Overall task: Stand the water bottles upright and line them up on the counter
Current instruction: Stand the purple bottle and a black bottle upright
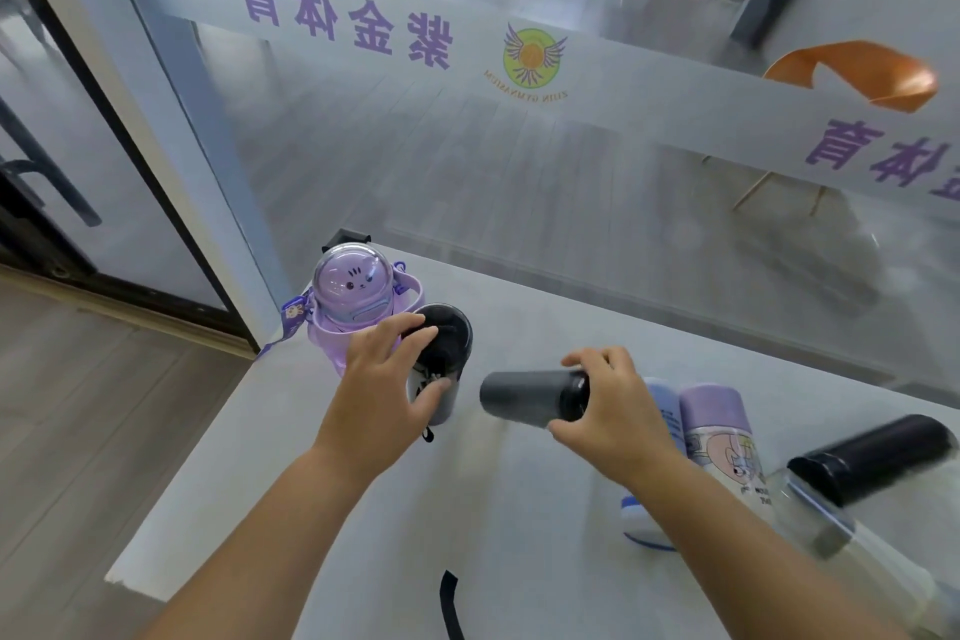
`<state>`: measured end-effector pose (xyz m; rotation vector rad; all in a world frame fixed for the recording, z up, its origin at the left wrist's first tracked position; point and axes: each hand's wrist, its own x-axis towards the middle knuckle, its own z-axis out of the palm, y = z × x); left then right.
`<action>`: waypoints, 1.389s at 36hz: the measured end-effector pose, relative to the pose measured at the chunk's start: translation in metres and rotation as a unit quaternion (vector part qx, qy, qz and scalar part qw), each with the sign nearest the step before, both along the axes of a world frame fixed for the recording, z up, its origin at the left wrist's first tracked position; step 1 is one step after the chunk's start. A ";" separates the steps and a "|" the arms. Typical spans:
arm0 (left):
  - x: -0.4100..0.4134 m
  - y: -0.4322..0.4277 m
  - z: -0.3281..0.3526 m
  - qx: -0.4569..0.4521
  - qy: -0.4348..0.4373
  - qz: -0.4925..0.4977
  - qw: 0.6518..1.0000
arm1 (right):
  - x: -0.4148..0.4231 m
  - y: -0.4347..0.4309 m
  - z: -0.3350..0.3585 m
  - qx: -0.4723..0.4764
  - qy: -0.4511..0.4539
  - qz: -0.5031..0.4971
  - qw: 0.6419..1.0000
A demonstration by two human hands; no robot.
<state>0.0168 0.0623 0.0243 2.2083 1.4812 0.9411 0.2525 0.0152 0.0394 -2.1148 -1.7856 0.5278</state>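
A purple cat-dome bottle point(347, 301) stands upright at the counter's far left corner. Beside it stands a grey bottle with a black lid point(448, 327); my left hand point(387, 379) grips its side. My right hand point(605, 400) holds a dark grey bottle point(524, 398) sideways above the grey counter point(322, 483), its base pointing left. To the right lie a blue-capped bottle point(667, 411), a purple-capped cartoon bottle point(719, 431), a black bottle point(878, 457) and a clear bottle point(831, 535), all on their sides.
A glass wall with purple lettering point(343, 16) runs along the counter's far edge. The counter's left edge drops to a wooden floor point(78, 405). A black strap point(451, 603) lies near the front. An orange chair point(857, 73) is behind the glass.
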 end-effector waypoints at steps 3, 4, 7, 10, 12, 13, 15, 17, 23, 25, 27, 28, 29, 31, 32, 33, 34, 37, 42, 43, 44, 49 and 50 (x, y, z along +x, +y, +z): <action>-0.001 0.000 0.000 0.006 0.012 -0.004 1.000 | 0.001 0.004 0.011 0.027 0.003 0.032 0.999; -0.001 0.000 0.000 0.010 0.017 -0.006 1.000 | 0.001 0.006 0.013 0.026 -0.008 0.050 0.998; -0.002 -0.001 0.001 0.011 0.023 -0.006 1.000 | 0.000 0.010 0.016 0.002 -0.040 0.093 0.995; -0.001 -0.003 0.002 0.004 0.028 -0.011 1.000 | -0.003 0.012 0.017 -0.009 -0.050 0.117 0.992; -0.002 -0.003 0.003 -0.001 0.032 -0.014 0.999 | -0.006 0.013 0.017 -0.019 -0.062 0.142 0.988; -0.002 -0.003 0.003 -0.004 0.031 -0.015 0.999 | -0.007 0.012 0.016 -0.024 -0.066 0.154 0.986; -0.002 -0.003 0.005 -0.014 0.027 -0.015 0.999 | -0.009 0.012 0.015 -0.031 -0.075 0.168 0.982; -0.002 -0.004 0.007 -0.024 0.024 -0.013 0.999 | -0.009 0.012 0.015 -0.032 -0.081 0.171 0.981; -0.001 -0.010 0.018 -0.028 0.044 0.000 0.999 | -0.006 0.011 0.027 -0.049 -0.077 0.174 0.981; 0.000 -0.013 0.023 -0.019 0.040 0.008 0.999 | -0.003 0.010 0.036 -0.025 -0.068 0.164 0.984; 0.001 -0.017 0.030 -0.001 0.023 0.016 1.000 | 0.002 0.008 0.046 0.004 -0.056 0.163 0.985; 0.003 -0.019 0.034 0.010 0.016 0.018 1.000 | 0.005 0.006 0.050 0.019 -0.047 0.162 0.986; 0.004 -0.022 0.037 0.019 0.011 0.021 1.000 | 0.008 0.004 0.055 0.033 -0.038 0.159 0.986; 0.007 -0.031 0.042 0.026 0.012 0.027 0.999 | 0.017 -0.002 0.060 0.062 -0.032 0.154 0.986; 0.008 -0.036 0.043 0.027 0.017 0.030 0.999 | 0.022 -0.006 0.062 0.072 -0.032 0.153 0.985; 0.010 -0.042 0.044 0.025 0.023 0.030 0.999 | 0.027 -0.010 0.064 0.076 -0.033 0.153 0.985; 0.012 -0.048 0.043 0.020 0.028 0.030 0.999 | 0.033 -0.014 0.065 0.077 -0.032 0.154 0.985; 0.020 -0.067 0.036 -0.019 0.038 0.041 0.998 | 0.051 -0.030 0.068 0.048 -0.036 0.157 0.986; 0.045 -0.097 0.018 -0.136 0.062 0.052 0.987 | 0.089 -0.056 0.061 -0.040 -0.038 0.152 0.987; 0.051 -0.102 0.015 -0.153 0.068 0.049 0.985 | 0.097 -0.061 0.058 -0.056 -0.048 0.151 0.986; 0.058 -0.106 0.011 -0.166 0.072 0.044 0.982 | 0.105 -0.066 0.055 -0.073 -0.058 0.150 0.984; 0.094 -0.123 -0.005 -0.223 0.092 0.004 0.970 | 0.145 -0.091 0.032 -0.142 -0.116 0.149 0.972; 0.103 -0.126 -0.009 -0.236 0.099 -0.005 0.967 | 0.153 -0.096 0.028 -0.153 -0.119 0.143 0.971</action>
